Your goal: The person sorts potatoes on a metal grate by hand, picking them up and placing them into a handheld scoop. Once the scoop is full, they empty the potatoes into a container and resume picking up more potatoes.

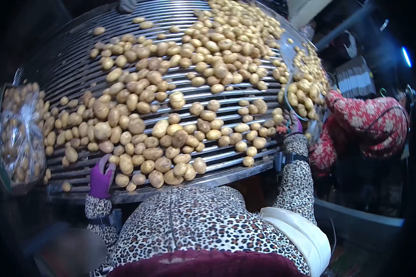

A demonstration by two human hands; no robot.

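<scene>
My left hand, in a purple and grey glove, rests at the near edge of a slatted metal table. Its fingers are stretched out and apart, beside the loose potatoes, with nothing held in them. My right hand, gloved the same way, is at the table's right side, near small potatoes and a thin pale cord. A small red and green scrap lies at its fingers. How those fingers are bent, and whether they grip anything, I cannot make out.
A clear plastic bag of potatoes stands at the left end. More potatoes are heaped beyond the table's right edge. Another person in a red floral sleeve is close on the right. Stacked pale crates or sheets stand behind.
</scene>
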